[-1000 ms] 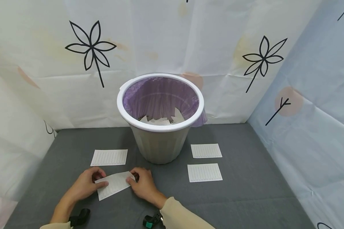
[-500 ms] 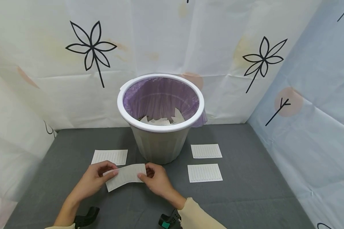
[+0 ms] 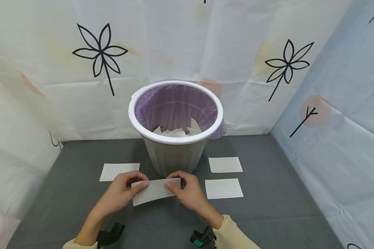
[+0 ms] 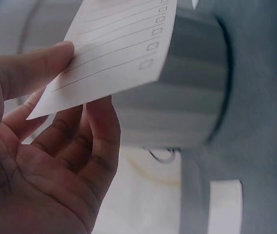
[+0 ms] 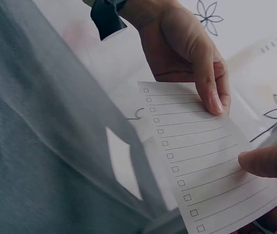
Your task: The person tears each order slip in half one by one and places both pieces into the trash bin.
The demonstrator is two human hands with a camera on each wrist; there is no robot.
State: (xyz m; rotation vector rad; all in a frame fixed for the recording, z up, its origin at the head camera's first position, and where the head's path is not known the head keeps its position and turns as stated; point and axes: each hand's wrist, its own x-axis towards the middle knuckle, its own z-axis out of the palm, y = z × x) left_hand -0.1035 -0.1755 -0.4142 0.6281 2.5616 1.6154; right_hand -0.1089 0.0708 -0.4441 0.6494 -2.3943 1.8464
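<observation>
A lined checklist sheet (image 3: pixel 156 191) is held up between both hands, just in front of the bin. My left hand (image 3: pixel 121 193) pinches its left end, thumb on the printed face and fingers behind. At the other end my right hand (image 3: pixel 190 192) pinches the sheet the same way, near its upper edge. In the right wrist view the sheet (image 5: pixel 196 151) shows ruled lines and a column of small checkboxes, and looks whole. The left wrist view shows the thumb on the paper (image 4: pixel 114 48), with curled fingers underneath.
A pale bin (image 3: pixel 176 155) with a purple liner (image 3: pixel 174 103) stands at the back, paper pieces (image 3: pixel 177 132) inside. One sheet (image 3: pixel 118 170) lies left on the grey table (image 3: pixel 268 207); two more, an upper sheet (image 3: pixel 225 165) and a lower sheet (image 3: pixel 223 188), lie right.
Both hands have moved right and a little up with the sheet, which is now more level and in front of the bin. The sheets on the table have stayed put.
</observation>
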